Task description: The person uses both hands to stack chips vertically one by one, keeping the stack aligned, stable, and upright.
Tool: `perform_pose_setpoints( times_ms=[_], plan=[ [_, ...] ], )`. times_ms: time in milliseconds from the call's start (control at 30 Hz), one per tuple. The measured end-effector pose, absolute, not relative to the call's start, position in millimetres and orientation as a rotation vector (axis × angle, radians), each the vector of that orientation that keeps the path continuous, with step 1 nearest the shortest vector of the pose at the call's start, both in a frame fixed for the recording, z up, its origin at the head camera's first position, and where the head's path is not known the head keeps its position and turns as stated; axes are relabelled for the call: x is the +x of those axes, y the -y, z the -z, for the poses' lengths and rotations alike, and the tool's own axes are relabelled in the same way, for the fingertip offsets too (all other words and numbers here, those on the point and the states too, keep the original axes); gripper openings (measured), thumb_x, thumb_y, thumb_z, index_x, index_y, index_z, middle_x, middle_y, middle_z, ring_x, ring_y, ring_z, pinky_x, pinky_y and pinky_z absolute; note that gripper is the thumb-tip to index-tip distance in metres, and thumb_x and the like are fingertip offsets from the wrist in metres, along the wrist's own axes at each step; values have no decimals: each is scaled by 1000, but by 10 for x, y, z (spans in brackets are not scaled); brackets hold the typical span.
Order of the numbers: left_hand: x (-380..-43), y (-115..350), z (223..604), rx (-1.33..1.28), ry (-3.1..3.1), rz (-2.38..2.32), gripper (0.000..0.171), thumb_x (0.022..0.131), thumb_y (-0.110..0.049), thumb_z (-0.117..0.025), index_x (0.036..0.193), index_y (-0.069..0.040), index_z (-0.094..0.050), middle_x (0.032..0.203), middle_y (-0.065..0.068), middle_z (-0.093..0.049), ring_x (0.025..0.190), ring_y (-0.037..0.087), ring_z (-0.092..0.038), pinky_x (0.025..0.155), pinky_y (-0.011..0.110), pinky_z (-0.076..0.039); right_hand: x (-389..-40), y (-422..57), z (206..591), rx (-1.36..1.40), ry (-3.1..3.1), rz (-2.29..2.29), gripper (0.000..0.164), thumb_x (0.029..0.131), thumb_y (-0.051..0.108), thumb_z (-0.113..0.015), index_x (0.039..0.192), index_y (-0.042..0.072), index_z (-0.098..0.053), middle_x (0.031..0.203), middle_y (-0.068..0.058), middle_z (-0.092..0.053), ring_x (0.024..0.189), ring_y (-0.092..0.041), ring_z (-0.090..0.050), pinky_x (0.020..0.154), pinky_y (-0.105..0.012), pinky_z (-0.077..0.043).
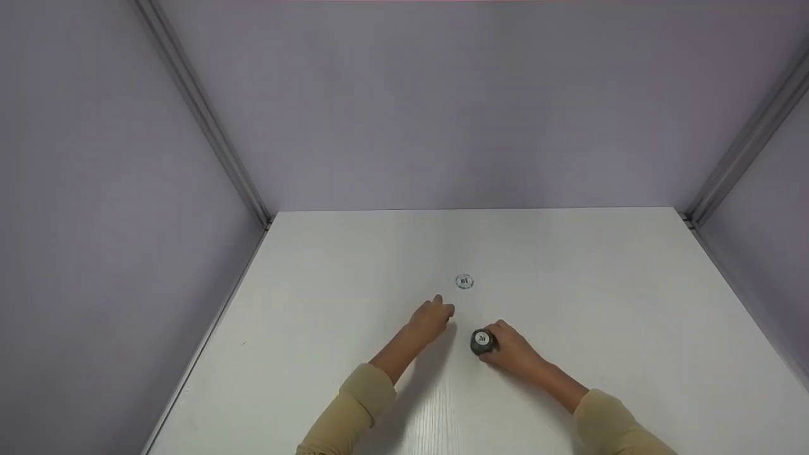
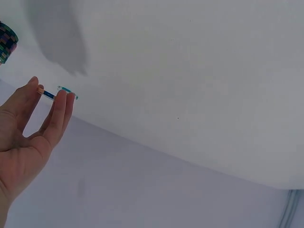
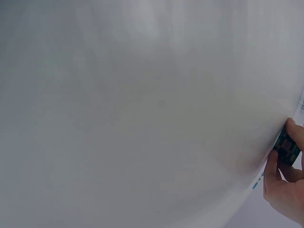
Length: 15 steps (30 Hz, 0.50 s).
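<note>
Between thumb and fingers, my left hand [image 1: 432, 318] pinches a single poker chip [image 2: 47, 94], seen edge-on with dark blue and pale orange bands in the left wrist view. In the head view that chip is mostly hidden by the fingers. My right hand [image 1: 513, 347] grips a stack of dark green poker chips [image 1: 483, 341] from its right side; the top face reads 20. The stack's patterned side [image 3: 287, 148] shows between the fingers in the right wrist view. A pale chip with a teal-marked rim [image 1: 464, 281] lies flat on the table, just beyond my left fingertips.
The white table [image 1: 316, 265] has plain grey-lilac panels behind it and on both sides. Metal corner posts [image 1: 208, 120] stand at the back left and back right. The left arm casts a shadow across the table between the two arms.
</note>
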State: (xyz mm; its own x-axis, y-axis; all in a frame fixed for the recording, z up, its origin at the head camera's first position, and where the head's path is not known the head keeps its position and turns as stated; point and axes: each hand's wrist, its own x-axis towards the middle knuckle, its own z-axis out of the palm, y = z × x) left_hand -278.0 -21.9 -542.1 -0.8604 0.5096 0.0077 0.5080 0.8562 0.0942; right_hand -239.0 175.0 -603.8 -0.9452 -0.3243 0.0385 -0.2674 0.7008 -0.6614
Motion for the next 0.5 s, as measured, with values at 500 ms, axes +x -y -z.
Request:
perform_pose_setpoints(
  times_ms=[500],
  plan=[
    [-2619,72,5278,1003,-2973,-244,19,80,-8,-70,98,-9,-65,84,3,-55,71,13,-54,63,19,-45,-2388,-1757,6041,-533,-2827,1088,42,68,10,-79,104,3,-59,91,1,-49,89,-17,-52,82,-38,-45]
  ],
)
